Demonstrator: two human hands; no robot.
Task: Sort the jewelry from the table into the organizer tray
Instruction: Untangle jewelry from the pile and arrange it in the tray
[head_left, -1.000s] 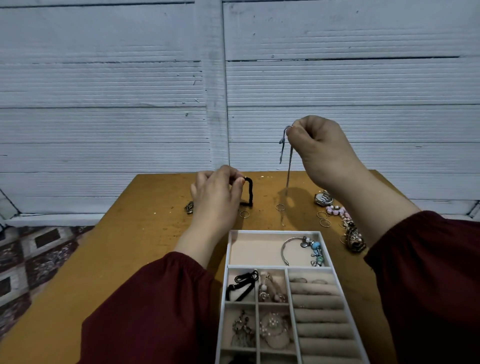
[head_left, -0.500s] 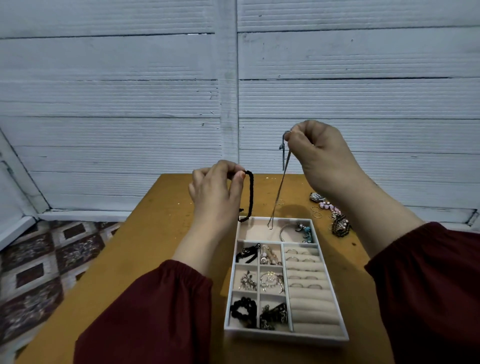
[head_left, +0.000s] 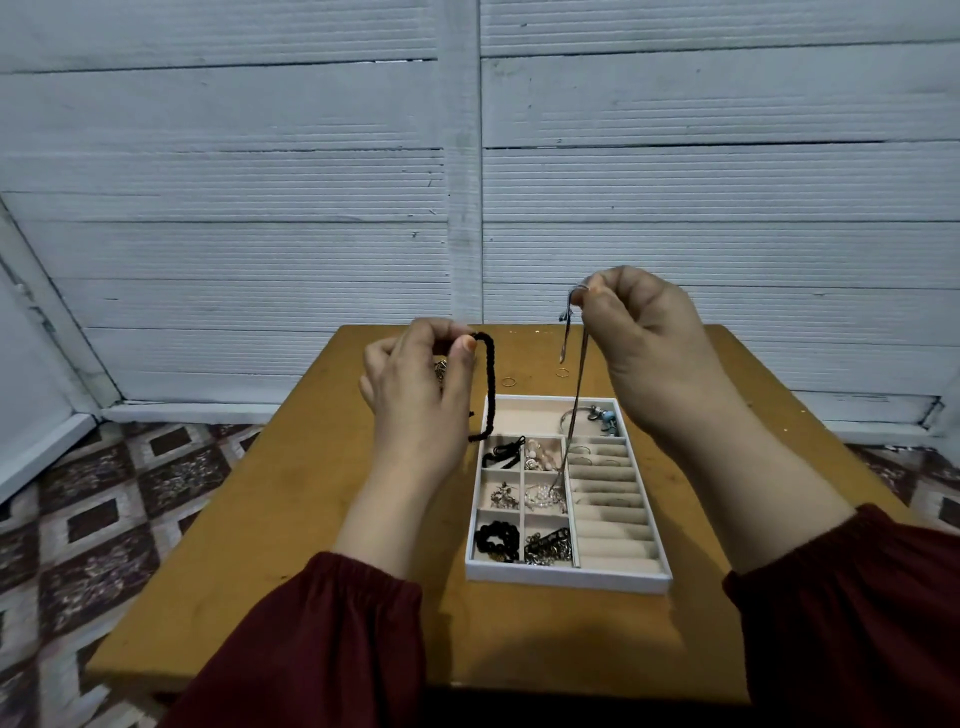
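The left hand (head_left: 415, 400) hides most of a small metal charm (head_left: 440, 369).

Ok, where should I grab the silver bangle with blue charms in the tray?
Pinch the bangle by its bare silver arc, left of the charms, coming straight down from above: it lies flat in the far compartment of the organizer tray, whose walls block a sideways grip.

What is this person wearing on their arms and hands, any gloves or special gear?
No gloves or gear: the left hand and the right hand are bare. Both arms are in long, dark red fabric. The left sleeve and the right sleeve are loose and puffy, each gathered into a ruffled elastic cuff partway up the forearm. No watch or band shows on either wrist.
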